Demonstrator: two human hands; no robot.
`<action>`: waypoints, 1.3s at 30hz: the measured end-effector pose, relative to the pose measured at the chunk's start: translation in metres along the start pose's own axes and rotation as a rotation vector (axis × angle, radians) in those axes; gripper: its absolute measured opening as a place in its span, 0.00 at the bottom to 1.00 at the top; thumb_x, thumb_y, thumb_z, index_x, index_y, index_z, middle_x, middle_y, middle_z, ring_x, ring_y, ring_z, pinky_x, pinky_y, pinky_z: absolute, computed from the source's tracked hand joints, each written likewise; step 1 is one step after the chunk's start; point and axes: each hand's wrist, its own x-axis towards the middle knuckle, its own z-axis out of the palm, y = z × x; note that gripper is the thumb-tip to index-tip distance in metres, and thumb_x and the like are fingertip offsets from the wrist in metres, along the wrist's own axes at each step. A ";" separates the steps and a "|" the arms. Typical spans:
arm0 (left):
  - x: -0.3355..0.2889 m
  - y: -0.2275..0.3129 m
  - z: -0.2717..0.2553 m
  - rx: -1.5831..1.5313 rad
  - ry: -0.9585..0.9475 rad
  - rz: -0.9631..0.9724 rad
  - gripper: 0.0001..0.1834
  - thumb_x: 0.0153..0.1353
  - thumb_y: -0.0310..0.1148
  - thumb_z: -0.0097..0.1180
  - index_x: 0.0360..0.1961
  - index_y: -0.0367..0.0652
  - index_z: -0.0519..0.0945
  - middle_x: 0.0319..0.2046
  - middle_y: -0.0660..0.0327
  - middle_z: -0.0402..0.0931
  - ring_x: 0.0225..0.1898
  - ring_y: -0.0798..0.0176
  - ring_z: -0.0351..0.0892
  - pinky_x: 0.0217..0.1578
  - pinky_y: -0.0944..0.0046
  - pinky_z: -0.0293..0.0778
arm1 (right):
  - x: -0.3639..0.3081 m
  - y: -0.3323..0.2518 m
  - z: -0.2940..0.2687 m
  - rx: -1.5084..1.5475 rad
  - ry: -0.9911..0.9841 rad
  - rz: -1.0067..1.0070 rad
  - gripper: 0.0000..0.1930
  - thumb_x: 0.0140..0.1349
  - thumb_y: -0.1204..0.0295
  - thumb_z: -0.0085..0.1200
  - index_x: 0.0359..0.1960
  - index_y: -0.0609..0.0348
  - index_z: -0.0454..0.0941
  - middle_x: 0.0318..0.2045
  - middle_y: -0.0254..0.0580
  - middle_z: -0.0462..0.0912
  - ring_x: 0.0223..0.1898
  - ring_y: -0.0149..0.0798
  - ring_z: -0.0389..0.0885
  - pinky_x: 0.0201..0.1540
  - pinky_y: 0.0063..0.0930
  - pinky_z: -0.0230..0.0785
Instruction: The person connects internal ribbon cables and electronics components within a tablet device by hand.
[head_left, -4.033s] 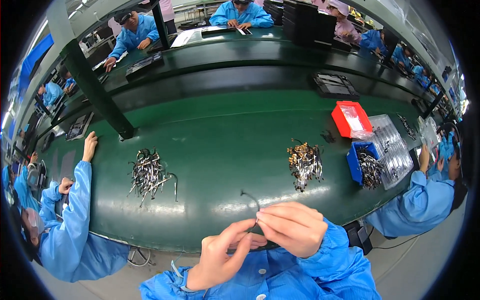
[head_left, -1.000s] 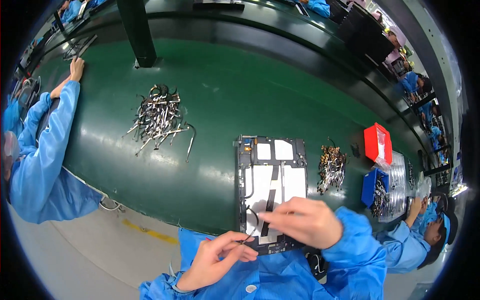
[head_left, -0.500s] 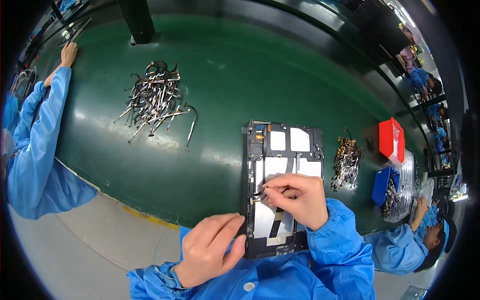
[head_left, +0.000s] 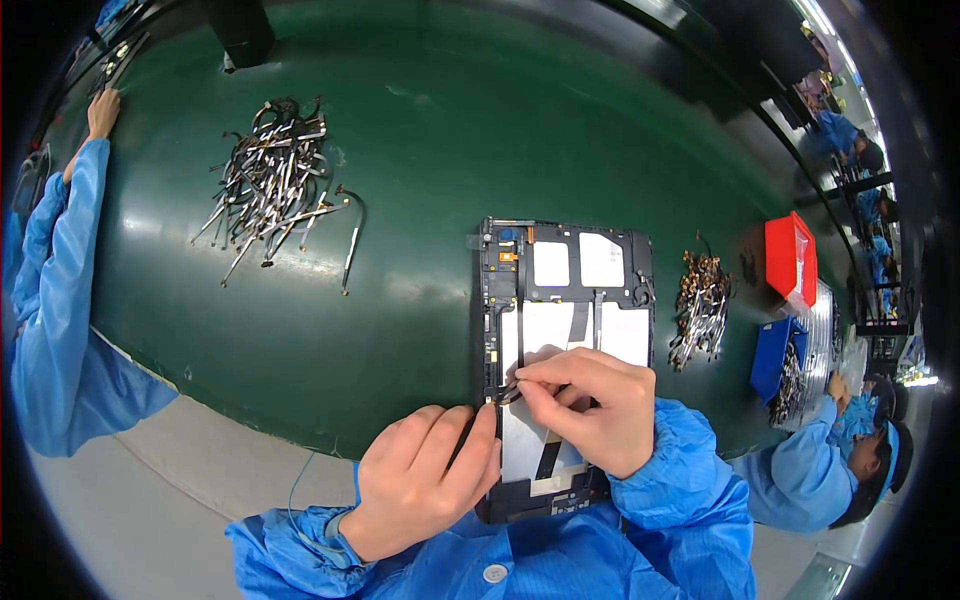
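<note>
In front of me lies an opened tablet housing (head_left: 560,460), black-framed with silver-white panels inside. My right hand (head_left: 595,405) is over its middle, thumb and forefinger pinched on a thin black cable (head_left: 507,396) near the left inner edge. The far end of that cable is hidden by the fingers. My left hand (head_left: 425,475) lies along the housing's left edge with its fingers stretched out, the fingertips touching the frame close to the cable. It holds nothing that I can see.
A pile of short black-and-silver cables (head_left: 275,180) lies on the green table (head_left: 420,130) at left. To the right are a smaller cable pile (head_left: 700,310), a red bin (head_left: 790,255) and a blue bin (head_left: 768,360). Blue-sleeved co-workers sit at both sides.
My left hand has shifted right and up, its fingertips now against the housing's edge by the cable. My right hand keeps its pinch, slightly further left. The whole view has shifted a little.
</note>
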 end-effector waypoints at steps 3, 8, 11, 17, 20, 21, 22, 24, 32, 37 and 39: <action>0.001 -0.001 -0.002 0.093 -0.053 0.046 0.13 0.50 0.32 0.61 0.39 0.44 0.84 0.29 0.65 0.77 0.32 0.64 0.79 0.30 0.70 0.73 | 0.001 0.004 0.002 0.017 0.032 -0.053 0.07 0.53 0.81 0.63 0.35 0.62 0.85 0.28 0.40 0.85 0.22 0.26 0.82 0.24 0.17 0.71; 0.007 0.007 -0.011 0.214 -0.149 0.086 0.12 0.52 0.32 0.58 0.38 0.42 0.83 0.26 0.65 0.75 0.31 0.65 0.78 0.28 0.70 0.73 | 0.000 0.006 0.000 0.045 -0.007 -0.055 0.07 0.54 0.82 0.63 0.36 0.63 0.85 0.27 0.40 0.84 0.22 0.25 0.80 0.24 0.17 0.70; -0.002 0.017 -0.009 0.156 -0.064 0.095 0.11 0.52 0.33 0.57 0.37 0.41 0.83 0.25 0.65 0.74 0.30 0.66 0.77 0.33 0.69 0.76 | -0.001 0.009 0.002 0.049 0.004 -0.074 0.08 0.54 0.82 0.63 0.36 0.63 0.85 0.27 0.40 0.84 0.22 0.25 0.80 0.24 0.18 0.71; 0.007 0.032 0.014 -0.026 -0.060 0.131 0.09 0.52 0.27 0.56 0.36 0.38 0.81 0.36 0.58 0.72 0.41 0.59 0.76 0.49 0.60 0.81 | 0.000 0.004 -0.004 0.011 -0.049 -0.081 0.06 0.56 0.80 0.62 0.36 0.64 0.82 0.28 0.41 0.82 0.27 0.34 0.83 0.27 0.24 0.78; 0.007 0.031 0.017 0.042 -0.091 0.134 0.14 0.48 0.33 0.64 0.36 0.37 0.81 0.37 0.56 0.74 0.41 0.56 0.77 0.50 0.57 0.79 | 0.002 0.007 -0.005 -0.023 -0.039 -0.124 0.08 0.55 0.80 0.63 0.37 0.63 0.84 0.27 0.41 0.82 0.25 0.31 0.81 0.26 0.22 0.73; 0.008 0.032 0.017 0.041 -0.095 0.136 0.14 0.48 0.33 0.64 0.36 0.37 0.81 0.37 0.56 0.74 0.41 0.56 0.77 0.50 0.57 0.79 | 0.003 0.009 -0.006 -0.056 -0.019 -0.158 0.09 0.54 0.81 0.64 0.37 0.62 0.85 0.26 0.40 0.82 0.22 0.27 0.79 0.24 0.19 0.70; 0.007 0.034 0.016 0.030 -0.098 0.105 0.11 0.51 0.31 0.61 0.36 0.38 0.81 0.36 0.57 0.73 0.41 0.58 0.77 0.50 0.58 0.80 | 0.004 0.010 -0.007 -0.051 -0.019 -0.156 0.09 0.54 0.81 0.64 0.37 0.62 0.85 0.26 0.40 0.82 0.22 0.27 0.79 0.24 0.19 0.70; 0.007 0.036 0.017 0.021 -0.107 0.073 0.08 0.53 0.28 0.58 0.35 0.39 0.80 0.35 0.59 0.72 0.40 0.60 0.76 0.49 0.60 0.81 | 0.010 0.012 -0.009 -0.166 0.054 -0.198 0.09 0.54 0.80 0.65 0.38 0.63 0.85 0.25 0.40 0.80 0.21 0.28 0.76 0.23 0.21 0.67; 0.006 0.037 0.023 0.067 -0.040 0.094 0.18 0.51 0.31 0.63 0.41 0.35 0.74 0.45 0.47 0.78 0.44 0.49 0.79 0.47 0.58 0.78 | 0.017 0.020 -0.009 0.010 0.006 -0.084 0.08 0.53 0.81 0.66 0.35 0.63 0.86 0.28 0.36 0.80 0.19 0.19 0.70 0.20 0.16 0.59; 0.007 0.038 0.020 0.029 -0.076 0.043 0.19 0.51 0.30 0.63 0.40 0.33 0.70 0.49 0.41 0.78 0.46 0.45 0.80 0.46 0.59 0.78 | 0.016 0.020 -0.005 -0.021 0.045 -0.120 0.08 0.51 0.81 0.67 0.35 0.63 0.87 0.28 0.35 0.80 0.19 0.18 0.69 0.21 0.16 0.59; 0.007 0.038 0.020 0.026 -0.074 0.056 0.19 0.52 0.31 0.63 0.40 0.32 0.70 0.48 0.41 0.78 0.46 0.45 0.80 0.46 0.58 0.78 | 0.016 0.020 -0.005 -0.028 0.056 -0.136 0.08 0.51 0.81 0.68 0.35 0.63 0.87 0.28 0.34 0.80 0.20 0.18 0.69 0.21 0.16 0.59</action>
